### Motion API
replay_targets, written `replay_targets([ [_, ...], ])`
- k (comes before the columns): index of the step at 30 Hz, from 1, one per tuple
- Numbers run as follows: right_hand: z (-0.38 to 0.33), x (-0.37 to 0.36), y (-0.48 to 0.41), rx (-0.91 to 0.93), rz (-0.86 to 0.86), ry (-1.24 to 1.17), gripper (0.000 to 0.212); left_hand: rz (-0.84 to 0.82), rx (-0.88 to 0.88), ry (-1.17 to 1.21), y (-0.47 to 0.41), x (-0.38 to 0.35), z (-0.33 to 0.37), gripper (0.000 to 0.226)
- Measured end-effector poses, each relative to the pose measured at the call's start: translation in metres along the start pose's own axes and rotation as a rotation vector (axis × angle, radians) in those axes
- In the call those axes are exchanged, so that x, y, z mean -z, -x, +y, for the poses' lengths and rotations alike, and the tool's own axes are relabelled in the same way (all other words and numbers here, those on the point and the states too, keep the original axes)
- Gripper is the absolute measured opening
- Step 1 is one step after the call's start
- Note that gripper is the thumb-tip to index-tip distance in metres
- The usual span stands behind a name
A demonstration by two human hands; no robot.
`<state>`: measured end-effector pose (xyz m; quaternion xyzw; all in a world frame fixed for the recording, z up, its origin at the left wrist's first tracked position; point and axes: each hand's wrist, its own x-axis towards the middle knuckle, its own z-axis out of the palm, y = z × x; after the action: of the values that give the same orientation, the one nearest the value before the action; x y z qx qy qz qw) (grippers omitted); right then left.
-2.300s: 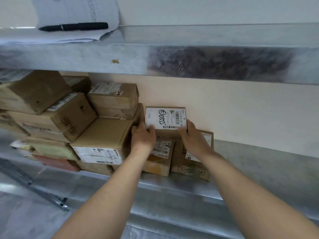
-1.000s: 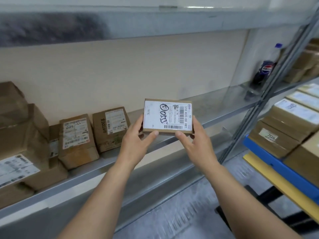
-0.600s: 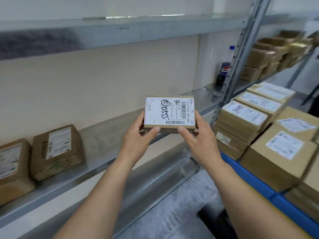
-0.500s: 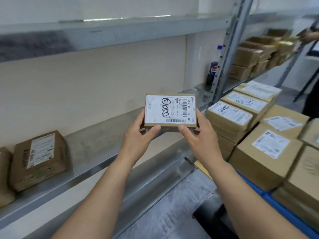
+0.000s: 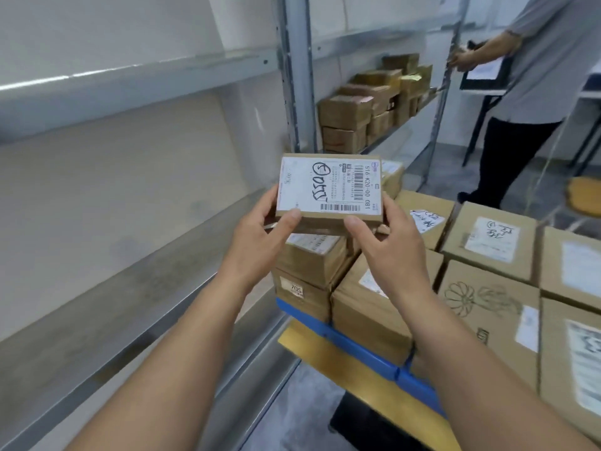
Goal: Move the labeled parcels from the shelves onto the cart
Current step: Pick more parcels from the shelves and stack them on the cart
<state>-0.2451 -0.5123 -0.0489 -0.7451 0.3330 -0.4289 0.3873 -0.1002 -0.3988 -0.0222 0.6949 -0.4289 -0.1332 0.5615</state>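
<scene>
Grip: parcel (image 5: 328, 190) pinched at lower corners by left hand (image 5: 257, 245) and right hand (image 5: 393, 255), fingers curled.
Placement: best lowered flat onto stack (image 5: 312, 255) on cart (image 5: 357, 345), label up.

The parcel (image 5: 329, 190) in the grip is matt brown cardboard with a smooth white paper label (image 5: 305, 193). Left of the grip, the shelf (image 5: 130, 288) is dull, scuffed grey metal. Below the grip, the edge of the cart (image 5: 357, 349) looks like smooth blue plastic.
</scene>
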Motion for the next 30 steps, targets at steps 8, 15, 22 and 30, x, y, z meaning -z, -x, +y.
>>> replay_targets([
  [8,0.033,0.056,-0.038,-0.138,0.177,0.038,0.04,-0.272,-0.107,-0.11,-0.071,-0.069,0.02,0.042],
  [15,0.071,0.087,-0.094,-0.244,0.286,0.071,0.042,-0.495,-0.148,-0.263,-0.155,-0.13,0.034,0.039],
  [22,0.112,0.09,-0.151,-0.328,0.309,0.106,0.03,-0.637,-0.156,-0.397,-0.239,-0.184,0.014,0.042],
  [30,0.158,0.069,-0.19,-0.429,0.287,0.176,0.033,-0.756,-0.216,-0.701,-0.288,-0.212,-0.016,0.036],
])
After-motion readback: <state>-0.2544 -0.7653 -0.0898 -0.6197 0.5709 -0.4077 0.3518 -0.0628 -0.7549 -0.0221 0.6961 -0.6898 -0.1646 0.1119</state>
